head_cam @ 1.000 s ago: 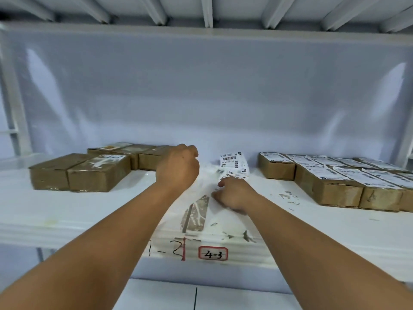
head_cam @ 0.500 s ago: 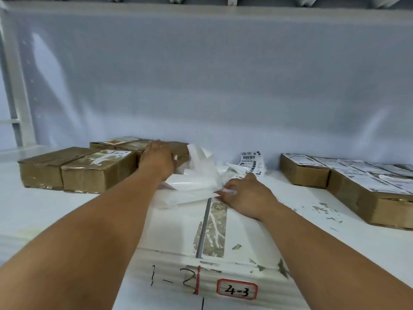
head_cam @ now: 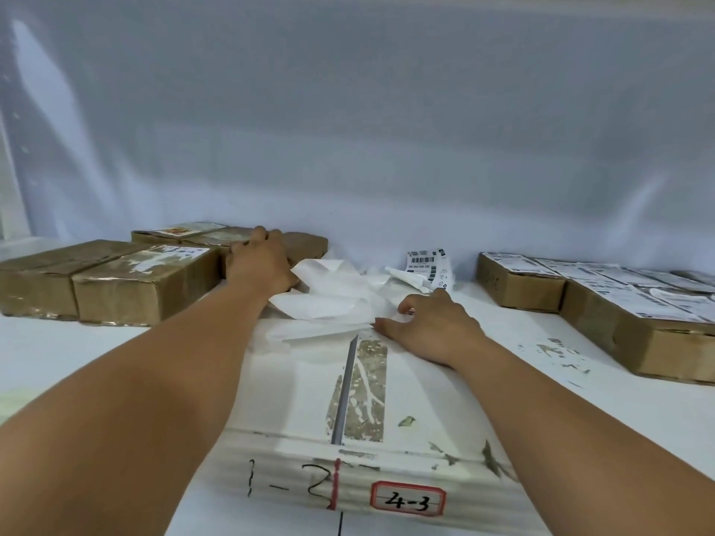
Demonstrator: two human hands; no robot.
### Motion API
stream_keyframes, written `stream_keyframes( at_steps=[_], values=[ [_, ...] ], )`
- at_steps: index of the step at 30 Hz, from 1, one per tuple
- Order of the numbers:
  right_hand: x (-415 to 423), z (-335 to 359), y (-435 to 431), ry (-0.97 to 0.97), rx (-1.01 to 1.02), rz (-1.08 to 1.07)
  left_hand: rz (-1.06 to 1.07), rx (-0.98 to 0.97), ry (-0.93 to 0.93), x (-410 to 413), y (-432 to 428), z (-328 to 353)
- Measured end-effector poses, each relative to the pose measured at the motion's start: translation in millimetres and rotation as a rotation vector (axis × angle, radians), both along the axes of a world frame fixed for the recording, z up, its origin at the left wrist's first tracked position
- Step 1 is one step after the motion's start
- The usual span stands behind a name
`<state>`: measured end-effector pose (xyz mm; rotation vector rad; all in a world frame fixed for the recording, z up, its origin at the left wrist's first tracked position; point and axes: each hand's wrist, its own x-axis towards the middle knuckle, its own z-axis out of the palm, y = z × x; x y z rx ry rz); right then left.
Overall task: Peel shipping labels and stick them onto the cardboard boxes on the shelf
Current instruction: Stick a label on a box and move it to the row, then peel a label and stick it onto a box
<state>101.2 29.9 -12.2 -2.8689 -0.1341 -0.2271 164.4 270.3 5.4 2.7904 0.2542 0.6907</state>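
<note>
White shelf (head_cam: pixel 116 361) is viewed from above its front edge. Left hand (head_cam: pixel 263 263) is stretched toward the back left, with fingers laid over the top of a plain cardboard box (head_cam: pixel 307 245). The thumb is hidden, so whether the box is gripped cannot be told. Right hand (head_cam: pixel 429 326) is set palm down at mid-shelf, fingers spread and fairly straight, pressed on the near edge of a crumpled backing paper pile (head_cam: pixel 332 299). The pile is lodged between both hands and touches the left wrist. Behind it, against the back panel (head_cam: pixel 348 129), a barcode label sheet (head_cam: pixel 427 265) is propped up and partly curled, just beyond the right fingertips. Contact there cannot be told.

Left box group (head_cam: pixel 143 282): brown boxes are set side by side toward the left edge. The front one is marked with torn label remains, and a rear one carries a label with orange print. The touched box is at the group's right end. Right box group (head_cam: pixel 638 326): boxes are set toward the right edge, tops covered by printed shipping labels.

A worn patch (head_cam: pixel 365 384) with a grey seam is seen at mid-shelf, running to the front edge. On the front edge, "1-2" handwriting (head_cam: pixel 294 485) and a red-framed "4-3" tag (head_cam: pixel 408 500) are marked. Small scuffs are scattered near the right group.
</note>
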Motion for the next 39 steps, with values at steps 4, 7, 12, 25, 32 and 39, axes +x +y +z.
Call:
stream_keyframes(
  at_steps=[4,7,12,25,32,39],
  values=[
    [0.9,2.3,-4.4,-0.037,0.161,0.011,-0.041,-0.175,-0.183,-4.2,-3.8,1.4],
    [-1.2,4.8,-6.5,-0.059,0.225,0.005,-0.043,-0.182,-0.389,-9.9,-7.4,7.2],
    [-3.1,9.8,-9.7,-0.174,0.32,-0.07,-0.015,0.134,-0.666,-17.7,-6.3,18.2],
    [-25.5,9.7,-16.3,-0.113,0.088,-0.049,-0.119,0.399,-0.974,-71.0,-38.5,48.2],
    [-60.1,21.1,-52.1,-0.301,0.534,-0.144,-0.32,-0.259,-0.585,-128.3,-111.6,43.7],
    [-96.8,35.3,-88.6,-0.525,0.883,-0.306,-0.422,-0.333,-0.401,-163.2,-177.3,18.4]
  ],
)
